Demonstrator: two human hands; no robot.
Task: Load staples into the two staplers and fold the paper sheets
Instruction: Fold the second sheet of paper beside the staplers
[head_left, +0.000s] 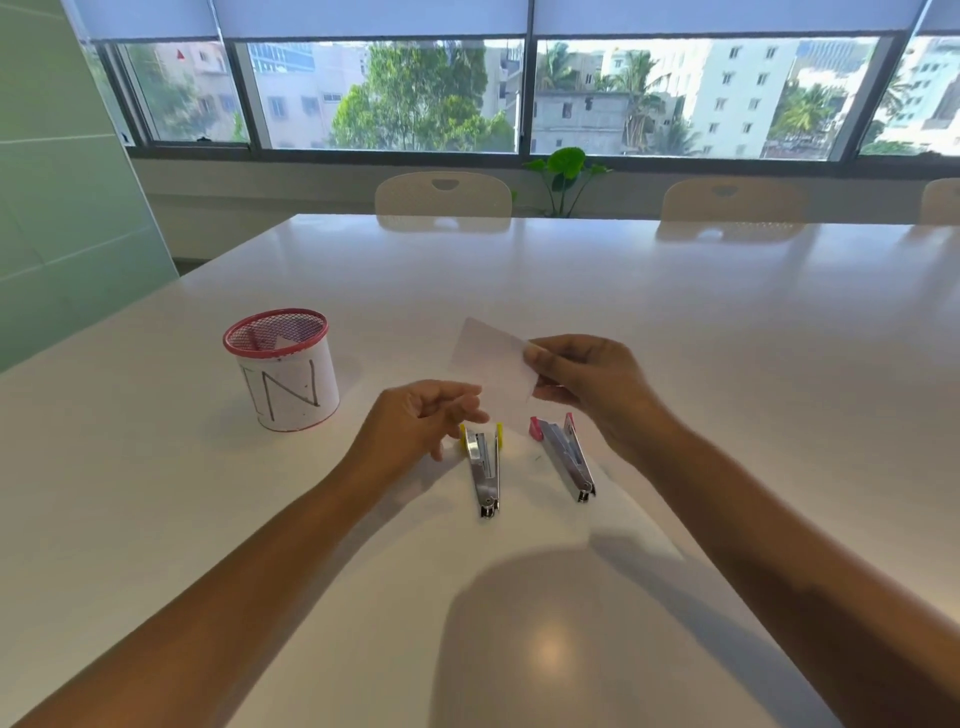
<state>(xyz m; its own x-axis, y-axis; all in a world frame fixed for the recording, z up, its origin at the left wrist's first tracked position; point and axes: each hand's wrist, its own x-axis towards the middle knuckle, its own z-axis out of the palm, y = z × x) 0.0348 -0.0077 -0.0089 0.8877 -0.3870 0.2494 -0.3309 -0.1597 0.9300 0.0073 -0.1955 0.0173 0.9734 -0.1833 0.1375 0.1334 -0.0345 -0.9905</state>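
My right hand (587, 382) pinches a small white sheet of paper (491, 366) by its right edge and holds it up above the table. My left hand (423, 415) hovers just left of the sheet's lower corner with its fingers loosely curled and holding nothing. Below the hands, two metal staplers lie opened up on the table: one with yellow ends (484, 467) on the left and one with pink ends (563, 457) on the right. A larger white sheet (613, 519) lies flat under them, hard to tell from the white table.
A red mesh cup (283, 369) wrapped in white paper marked "IN" stands to the left, with paper pieces inside. The white table (727, 322) stretches far back to beige chairs (443, 195) and a potted plant (563, 174) by the window.
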